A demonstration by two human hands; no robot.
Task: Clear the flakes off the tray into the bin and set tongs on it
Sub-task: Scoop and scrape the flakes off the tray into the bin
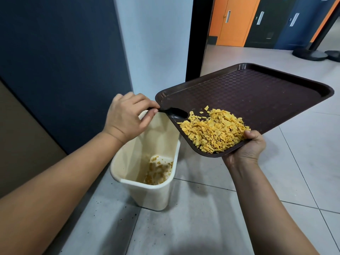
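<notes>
Hands (127, 116) (246, 150) tilt tray (257, 92) over bin (147, 186), tiled floor (276, 181).

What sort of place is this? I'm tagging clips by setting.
Probably a canteen or an institutional building, not a home: a cafeteria-style tray, a tiled floor, and a row of coloured lockers beyond the doorway.

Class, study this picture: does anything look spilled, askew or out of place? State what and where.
Dark specks dot the floor tiles left of the bin, like spilled crumbs. The tray is tilted, but on purpose, with the flakes heaped at its low corner. Nothing else stands out.
</notes>
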